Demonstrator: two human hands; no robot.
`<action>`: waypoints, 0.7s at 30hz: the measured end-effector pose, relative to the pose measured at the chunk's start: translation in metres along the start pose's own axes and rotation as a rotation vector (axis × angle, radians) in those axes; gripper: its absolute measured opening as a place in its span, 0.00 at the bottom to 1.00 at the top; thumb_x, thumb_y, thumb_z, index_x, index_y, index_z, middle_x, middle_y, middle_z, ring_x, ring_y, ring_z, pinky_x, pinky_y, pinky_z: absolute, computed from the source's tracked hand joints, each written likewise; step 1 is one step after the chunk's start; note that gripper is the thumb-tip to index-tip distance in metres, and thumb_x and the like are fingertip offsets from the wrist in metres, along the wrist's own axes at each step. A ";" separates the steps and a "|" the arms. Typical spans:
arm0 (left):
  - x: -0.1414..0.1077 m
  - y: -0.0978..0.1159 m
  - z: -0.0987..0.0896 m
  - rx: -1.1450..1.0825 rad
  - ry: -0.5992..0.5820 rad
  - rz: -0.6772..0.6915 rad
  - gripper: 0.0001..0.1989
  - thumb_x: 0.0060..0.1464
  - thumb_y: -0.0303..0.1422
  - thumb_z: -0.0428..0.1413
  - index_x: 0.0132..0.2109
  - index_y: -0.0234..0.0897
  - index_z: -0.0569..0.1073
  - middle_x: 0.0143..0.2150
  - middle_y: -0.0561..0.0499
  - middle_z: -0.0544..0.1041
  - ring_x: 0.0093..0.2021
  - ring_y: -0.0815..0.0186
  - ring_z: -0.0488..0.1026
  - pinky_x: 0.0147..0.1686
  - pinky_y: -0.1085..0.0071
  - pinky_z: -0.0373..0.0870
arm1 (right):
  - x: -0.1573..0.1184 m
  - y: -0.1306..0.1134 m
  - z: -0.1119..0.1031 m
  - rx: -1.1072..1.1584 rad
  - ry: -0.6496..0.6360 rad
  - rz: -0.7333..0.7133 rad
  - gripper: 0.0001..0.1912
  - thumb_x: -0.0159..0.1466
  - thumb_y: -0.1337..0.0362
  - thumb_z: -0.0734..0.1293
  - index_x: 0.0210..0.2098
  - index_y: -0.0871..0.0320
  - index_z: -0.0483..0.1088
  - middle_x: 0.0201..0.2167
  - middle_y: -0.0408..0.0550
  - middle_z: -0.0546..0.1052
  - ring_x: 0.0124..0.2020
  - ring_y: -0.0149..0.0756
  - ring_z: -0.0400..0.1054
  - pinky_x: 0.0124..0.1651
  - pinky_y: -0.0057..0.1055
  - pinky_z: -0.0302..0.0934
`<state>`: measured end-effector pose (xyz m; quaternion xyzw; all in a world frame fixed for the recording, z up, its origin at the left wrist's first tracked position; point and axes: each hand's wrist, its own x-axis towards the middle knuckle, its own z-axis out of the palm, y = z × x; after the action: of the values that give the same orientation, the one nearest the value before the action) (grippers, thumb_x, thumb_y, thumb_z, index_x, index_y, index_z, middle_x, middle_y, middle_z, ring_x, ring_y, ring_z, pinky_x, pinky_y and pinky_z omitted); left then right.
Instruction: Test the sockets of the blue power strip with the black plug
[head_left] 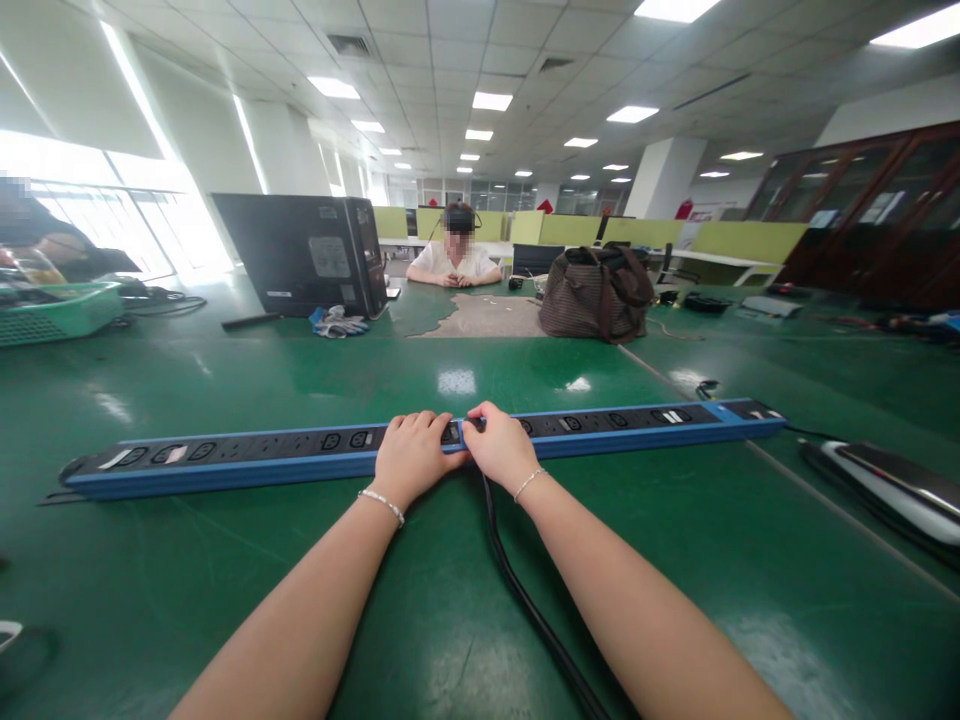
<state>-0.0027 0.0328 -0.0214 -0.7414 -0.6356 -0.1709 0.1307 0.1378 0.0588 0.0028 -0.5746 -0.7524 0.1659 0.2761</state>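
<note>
I have my right hand [504, 450] closed around the end of a black cable [517, 590] at the middle of the strip [247, 465], thumb and forefinger drawn in together. The hand hides most of that end, so I cannot tell whether it is seated in the strip. My left hand [412, 455] clasps the strip just beside it, fingers bent over the top and thumb along the near side, its tip close to the right hand.

The strip, blue-sided with a black socketed face, lies crosswise on the green table [187, 600]. The cable drops from under my right hand and runs toward me between my forearms. A thin cord [814, 433] leads off near the strip's right end toward a dark and pale device [892, 485].

Farther out, gloves [339, 322] lie beside a black case [300, 250] at left, with a green basket [60, 315] beyond its left side. A brown bag [574, 300] stands right of centre. Across from me, a co-worker [480, 263] sits with both hands together on the tabletop.
</note>
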 end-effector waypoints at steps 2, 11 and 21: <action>0.000 0.000 0.000 0.000 -0.002 -0.001 0.27 0.49 0.51 0.49 0.52 0.40 0.67 0.46 0.45 0.72 0.48 0.57 0.66 0.49 0.62 0.56 | -0.001 -0.002 -0.002 -0.040 -0.021 0.014 0.14 0.59 0.56 0.59 0.41 0.52 0.68 0.36 0.46 0.76 0.38 0.37 0.70 0.40 0.31 0.59; -0.001 0.001 -0.001 -0.001 -0.016 -0.010 0.27 0.50 0.50 0.49 0.53 0.40 0.66 0.47 0.45 0.72 0.49 0.57 0.66 0.50 0.61 0.56 | 0.005 -0.005 -0.001 -0.105 -0.041 0.003 0.13 0.58 0.59 0.59 0.40 0.53 0.68 0.34 0.49 0.76 0.37 0.39 0.70 0.39 0.32 0.59; 0.000 0.002 -0.002 0.002 -0.035 -0.020 0.28 0.49 0.51 0.49 0.54 0.41 0.66 0.48 0.45 0.72 0.50 0.57 0.66 0.50 0.62 0.55 | 0.007 -0.001 -0.001 -0.107 -0.029 -0.015 0.13 0.57 0.60 0.60 0.40 0.53 0.68 0.34 0.48 0.76 0.36 0.39 0.70 0.38 0.32 0.59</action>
<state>-0.0005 0.0315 -0.0190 -0.7379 -0.6452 -0.1587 0.1186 0.1359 0.0649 0.0058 -0.5804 -0.7684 0.1316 0.2351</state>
